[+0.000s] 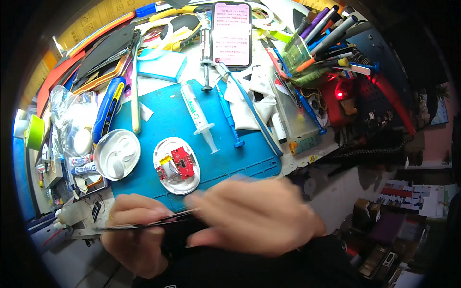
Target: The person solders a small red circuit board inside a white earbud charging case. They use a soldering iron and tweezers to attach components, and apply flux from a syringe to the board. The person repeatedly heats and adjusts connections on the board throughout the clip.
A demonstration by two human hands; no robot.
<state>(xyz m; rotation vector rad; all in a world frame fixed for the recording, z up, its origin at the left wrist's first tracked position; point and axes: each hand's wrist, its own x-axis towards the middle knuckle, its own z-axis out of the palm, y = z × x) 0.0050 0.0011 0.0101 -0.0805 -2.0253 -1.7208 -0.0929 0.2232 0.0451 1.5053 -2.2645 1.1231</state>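
At the mat's front edge my left hand [134, 230] grips a thin, dark flat object [169, 221], seen nearly edge-on, between fingers and thumb. My right hand [252, 216] is smeared by motion at that object's right end, its fingers over it; whether they grip it I cannot tell. Just beyond, on the blue mat [137, 187], lies an open white oval casing [183, 185] holding a red circuit board [182, 162]. A white round lid-like part [116, 154] sits to its left. A syringe [194, 108] and a blue screwdriver [225, 110] lie behind.
A blue box cutter [108, 110] and plastic bags [71, 115] crowd the left. A lit phone [231, 32] lies at the back. Pens in a holder [296, 53], a plastic box [292, 115] and a red device [342, 90] stand right. A blue pry tool [247, 100] crosses the mat.
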